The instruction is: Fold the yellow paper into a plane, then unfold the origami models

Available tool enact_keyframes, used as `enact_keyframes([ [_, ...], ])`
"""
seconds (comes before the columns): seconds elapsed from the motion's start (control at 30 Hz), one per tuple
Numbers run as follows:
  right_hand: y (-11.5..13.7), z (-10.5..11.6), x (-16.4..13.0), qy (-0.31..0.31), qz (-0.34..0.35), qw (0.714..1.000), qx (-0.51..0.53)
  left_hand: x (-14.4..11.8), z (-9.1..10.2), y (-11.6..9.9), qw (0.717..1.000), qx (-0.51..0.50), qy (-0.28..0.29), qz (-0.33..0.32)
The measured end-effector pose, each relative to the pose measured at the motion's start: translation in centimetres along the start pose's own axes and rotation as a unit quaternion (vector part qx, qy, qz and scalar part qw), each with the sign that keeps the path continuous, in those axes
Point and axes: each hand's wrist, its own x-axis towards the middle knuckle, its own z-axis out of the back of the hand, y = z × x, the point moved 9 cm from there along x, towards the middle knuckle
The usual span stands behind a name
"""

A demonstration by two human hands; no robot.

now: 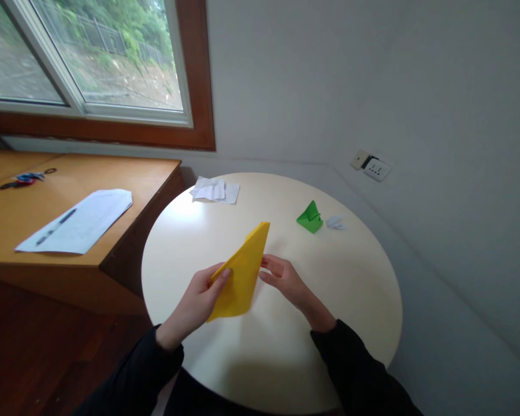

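The left hand [199, 300] pinches the folded yellow paper triangle [242, 274] in a closed grip above the round cream table [351, 277]. The right hand [283, 277] touches the paper's right edge with loosely curled fingers. A small green folded paper figure [309, 218] lies beyond the right hand.

On round table [364, 300]: green folded paper [309, 218], small white folded paper [335, 222], crumpled white sheets [215, 190]; on adjacent wooden desk [125, 179]: white paper [80, 221], pen [56, 226], scissors [19, 180].

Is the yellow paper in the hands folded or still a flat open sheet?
Folded. The yellow paper forms a long pointed triangle with a doubled edge, pinched by the left hand and right hand.
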Motion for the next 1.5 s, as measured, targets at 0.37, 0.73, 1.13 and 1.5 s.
enact_keyframes([
  [0.37, 1.6, 0.4, -0.3, 0.006, -0.031, 0.998, -0.057, -0.1, -1.0, 2.4, 0.984, -0.172, 0.015, 0.051],
  [0.73, 5.2, -1.8, -0.8, 0.115, 0.019, 0.916, -0.385, 0.6, -0.2, 1.5, 0.993, -0.106, -0.011, 0.043],
  [1.13, 4.0, -3.0, -1.5, 0.019, 0.133, 0.814, -0.565, 2.2, 0.5, 9.6, 0.931, -0.28, -0.18, 0.153],
  [1.5, 0.1, -4.6, -3.1, 0.044, 0.12, 0.788, -0.602, 2.4, -0.7, 10.7, 0.911, -0.328, -0.125, 0.218],
])
